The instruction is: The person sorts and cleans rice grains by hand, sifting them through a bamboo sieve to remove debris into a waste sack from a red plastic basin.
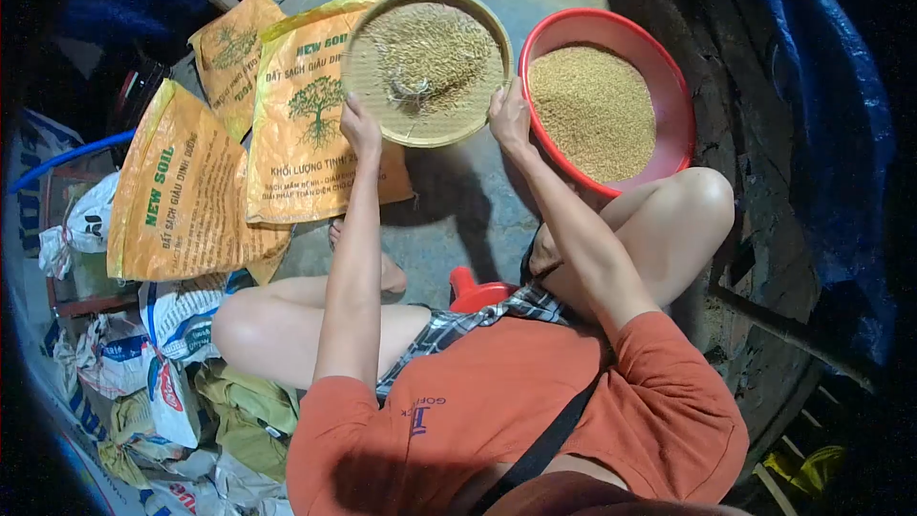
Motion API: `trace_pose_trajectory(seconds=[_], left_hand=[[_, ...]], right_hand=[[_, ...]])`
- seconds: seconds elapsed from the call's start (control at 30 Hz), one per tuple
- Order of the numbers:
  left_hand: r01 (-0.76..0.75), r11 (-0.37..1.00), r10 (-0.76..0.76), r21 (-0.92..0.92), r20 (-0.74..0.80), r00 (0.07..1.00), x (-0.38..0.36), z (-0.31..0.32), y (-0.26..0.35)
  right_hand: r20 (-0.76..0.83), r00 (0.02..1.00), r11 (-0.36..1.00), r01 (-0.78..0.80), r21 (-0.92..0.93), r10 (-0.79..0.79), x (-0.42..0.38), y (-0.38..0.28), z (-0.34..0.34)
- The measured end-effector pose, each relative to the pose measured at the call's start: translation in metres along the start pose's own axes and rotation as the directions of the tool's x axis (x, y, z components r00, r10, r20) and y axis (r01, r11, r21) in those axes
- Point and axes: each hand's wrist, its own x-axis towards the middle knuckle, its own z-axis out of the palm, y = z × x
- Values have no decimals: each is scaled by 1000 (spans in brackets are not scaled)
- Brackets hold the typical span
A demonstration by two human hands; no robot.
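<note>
Head view: left hand (361, 126), right hand (510, 117) gripping round, ridged-textured tray (439, 128), rough grain (435, 50).

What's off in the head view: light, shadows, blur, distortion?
Head view: black corners, wide-angle bowing near the edges; dark shadow on the floor by the round tray; pale patch in its grain looks smeared, maybe motion; blue tarp fades into darkness.

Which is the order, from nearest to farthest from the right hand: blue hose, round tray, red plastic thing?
From the right hand:
1. round tray, held at its right edge
2. red plastic thing, between the legs
3. blue hose, far left side
</note>
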Motion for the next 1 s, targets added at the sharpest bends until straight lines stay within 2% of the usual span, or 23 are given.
trace_pose_trajectory(seconds=[0.07, 0.1, 0.13, 0.2, 0.23, 0.33, 0.37, 0.4, 0.43, 0.47, 0.53, 0.57, 0.6, 0.67, 0.7, 0.73, 0.8, 0.93, 1.0], left_hand=[[20, 992, -27, -124, -53, 998, -1, -9, 19], [71, 996, -72, -46, -21, 997, -1, -6, 13], [80, 996, -81, -41, -24, 996, -2, -6, 9], [138, 956, -181, 258, 152, 972, -6, -6, -5], [120, 941, -179, 318, 165, 970, -7, -5, -17], [187, 915, -243, 357, 120, 963, -12, -1, -26], [180, 916, -240, 359, 129, 962, -13, 0, -25], [155, 948, -194, 277, 122, 973, -13, -3, -16], [127, 973, -149, 191, 106, 983, -10, -5, -8], [123, 974, -144, 188, 104, 984, -8, -5, 1], [-31, 999, 31, -12, -31, 999, -7, -6, 17], [-76, 997, 77, 13, -55, 995, -9, -7, 24], [-71, 997, 72, 17, -59, 996, -10, -5, 15], [-12, 996, 7, 89, 51, 999, -13, 5, -17], [59, 980, -80, 188, 105, 991, -17, 4, -22], [61, 980, -81, 190, 100, 992, -19, 4, -27], [140, 951, -188, 276, 158, 969, -23, 5, -28], [187, 952, -231, 241, 172, 958, -19, 0, -11], [-35, 984, 22, -174, -78, 997, -16, 1, 4]], right_hand=[[-119, 989, 991, 94, 94, -82, 0, -12, -4], [-68, 997, 997, 43, 69, -38, 3, -4, 2], [-58, 998, 997, 42, 67, -39, 4, 1, 5], [73, 995, 990, -59, -127, 68, 3, 12, 10], [120, 982, 983, -128, -130, 144, 0, 16, 14], [179, 961, 973, -188, -136, 210, -7, 24, 20], [232, 943, 971, -230, -69, 240, -6, 27, 19], [227, 942, 969, -237, -67, 247, -8, 27, 17], [165, 971, 985, -171, -34, 174, -9, 23, 14], [101, 990, 995, -96, -5, 96, -9, 18, 11], [90, 992, 995, -96, 17, 94, -11, 13, 7], [83, 990, 994, -111, 13, 110, -11, 14, 8], [78, 989, 992, -127, 9, 126, -11, 16, 9], [111, 982, 988, -147, -40, 151, -10, 22, 11], [111, 984, 989, -136, -63, 142, -12, 23, 11], [109, 985, 988, -126, -86, 135, -13, 24, 12], [122, 979, 982, -147, -118, 161, -11, 26, 12], [97, 986, 986, -128, -105, 138, -9, 21, 8], [-7, 1000, 995, 1, 102, 0, -11, 11, 4]])
